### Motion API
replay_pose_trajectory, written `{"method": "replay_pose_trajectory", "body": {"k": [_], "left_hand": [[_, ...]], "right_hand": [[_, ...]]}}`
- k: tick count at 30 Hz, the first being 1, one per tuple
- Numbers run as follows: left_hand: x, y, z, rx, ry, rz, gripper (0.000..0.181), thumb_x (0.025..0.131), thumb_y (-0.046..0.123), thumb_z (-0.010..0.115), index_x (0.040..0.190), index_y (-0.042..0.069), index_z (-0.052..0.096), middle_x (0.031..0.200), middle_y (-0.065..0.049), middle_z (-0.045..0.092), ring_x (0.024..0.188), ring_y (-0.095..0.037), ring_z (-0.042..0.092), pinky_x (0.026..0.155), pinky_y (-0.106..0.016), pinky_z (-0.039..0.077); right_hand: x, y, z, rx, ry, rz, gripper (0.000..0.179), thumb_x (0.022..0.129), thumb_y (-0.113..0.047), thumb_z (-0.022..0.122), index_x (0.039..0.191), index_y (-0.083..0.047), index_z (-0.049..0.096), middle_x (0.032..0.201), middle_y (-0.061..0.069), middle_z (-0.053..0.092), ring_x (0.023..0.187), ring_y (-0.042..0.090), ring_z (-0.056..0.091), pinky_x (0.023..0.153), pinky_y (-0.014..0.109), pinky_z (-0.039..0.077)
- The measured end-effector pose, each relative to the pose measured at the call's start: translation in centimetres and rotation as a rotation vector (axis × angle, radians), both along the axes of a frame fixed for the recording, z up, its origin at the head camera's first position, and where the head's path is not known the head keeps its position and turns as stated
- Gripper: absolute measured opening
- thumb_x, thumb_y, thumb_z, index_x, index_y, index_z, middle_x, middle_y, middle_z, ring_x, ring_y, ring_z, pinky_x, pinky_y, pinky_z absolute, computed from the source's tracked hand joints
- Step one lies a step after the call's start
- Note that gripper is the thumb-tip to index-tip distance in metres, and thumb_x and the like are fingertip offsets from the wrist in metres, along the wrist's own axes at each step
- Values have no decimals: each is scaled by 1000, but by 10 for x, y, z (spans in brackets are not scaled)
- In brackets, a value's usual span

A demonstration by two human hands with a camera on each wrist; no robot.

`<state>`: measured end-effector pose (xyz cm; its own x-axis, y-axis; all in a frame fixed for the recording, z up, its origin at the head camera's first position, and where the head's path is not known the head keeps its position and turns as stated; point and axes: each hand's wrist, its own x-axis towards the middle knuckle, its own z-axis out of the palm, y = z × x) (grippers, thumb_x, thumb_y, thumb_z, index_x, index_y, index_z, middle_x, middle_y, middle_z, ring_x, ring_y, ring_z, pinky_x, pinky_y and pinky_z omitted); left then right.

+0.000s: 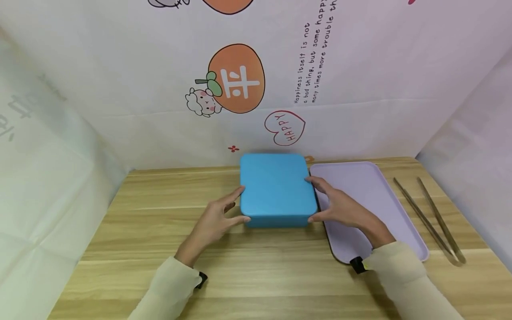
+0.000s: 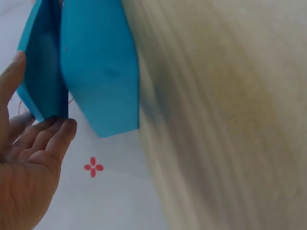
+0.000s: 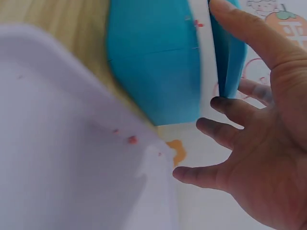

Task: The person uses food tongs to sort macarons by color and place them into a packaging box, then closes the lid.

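Note:
A blue square lid (image 1: 278, 184) is held by both hands over a blue box (image 2: 100, 72). Both wrist views show a gap between lid and box walls; the head view hides the box's inside beneath the lid. My left hand (image 1: 214, 222) grips the lid's left side, thumb at the near corner and fingers farther back along the edge. On the opposite side my right hand (image 1: 340, 206) pinches the lid's edge between thumb and index finger. Its other fingers are spread apart beside the lid in the right wrist view.
Right of the box lies a pale purple tray (image 1: 360, 191), close beside it, with small red marks showing on it in the right wrist view. Metal tongs (image 1: 430, 218) rest on the wooden table (image 1: 168, 209) at the far right. A printed white cloth (image 1: 160, 89) hangs behind.

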<state>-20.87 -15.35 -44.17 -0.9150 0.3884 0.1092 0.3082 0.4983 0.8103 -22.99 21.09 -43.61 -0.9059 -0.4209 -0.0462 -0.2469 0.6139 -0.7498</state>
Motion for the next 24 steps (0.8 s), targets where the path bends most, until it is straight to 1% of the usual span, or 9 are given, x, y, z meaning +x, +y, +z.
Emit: {"method": "replay_pose_trajectory", "body": {"k": [3, 7, 10, 13, 16, 19, 24], "left_hand": [[-1, 4, -6, -43, 10, 0, 88, 90, 20, 83, 164, 23, 36, 168, -4, 37, 147, -36, 49, 112, -45, 48], [-1, 7, -11, -99, 17, 11, 88, 90, 19, 84, 164, 22, 36, 169, -2, 34, 149, -31, 46, 113, -44, 48], [-2, 10, -13, -128, 17, 24, 88, 90, 19, 84, 164, 21, 36, 169, -4, 33, 151, -31, 44, 114, -46, 47], [-4, 14, -13, -146, 13, 39, 88, 89, 18, 84, 163, 19, 37, 169, -7, 34, 149, -33, 47, 114, -46, 48], [-5, 17, -13, -148, 1, 52, 88, 89, 16, 84, 163, 18, 37, 169, -8, 33, 143, -34, 54, 111, -44, 50], [-6, 19, -11, -132, -12, 57, 87, 89, 12, 84, 163, 15, 38, 168, -11, 33, 137, -34, 60, 107, -42, 53], [-8, 22, -9, -111, -38, 66, 84, 88, 10, 84, 160, 11, 41, 167, -16, 34, 135, -32, 62, 102, -39, 56]], "right_hand": [[-1, -1, -7, -3, -13, 1, 113, 81, -34, 92, 167, -19, 20, 174, 18, 21, 158, 48, 24, 116, 71, 34], [-2, -4, -11, 1, -12, 4, 113, 83, -31, 92, 167, -17, 17, 174, 23, 15, 157, 50, 22, 116, 70, 34], [-3, -6, -11, 15, -1, 0, 114, 83, -31, 92, 167, -17, 16, 173, 26, 13, 157, 51, 21, 117, 70, 33], [-4, -7, -12, 19, 7, 2, 113, 83, -30, 91, 167, -15, 16, 173, 27, 13, 157, 51, 22, 117, 69, 34], [-4, -8, -14, 16, 11, 7, 112, 84, -29, 90, 166, -14, 15, 172, 27, 16, 156, 52, 25, 116, 68, 36], [-4, -9, -16, 0, 5, 6, 112, 85, -28, 90, 167, -13, 14, 172, 27, 19, 154, 53, 27, 116, 68, 36], [-4, -10, -19, -7, 0, -4, 113, 85, -29, 90, 167, -12, 14, 170, 29, 21, 152, 53, 32, 115, 67, 37]]}}
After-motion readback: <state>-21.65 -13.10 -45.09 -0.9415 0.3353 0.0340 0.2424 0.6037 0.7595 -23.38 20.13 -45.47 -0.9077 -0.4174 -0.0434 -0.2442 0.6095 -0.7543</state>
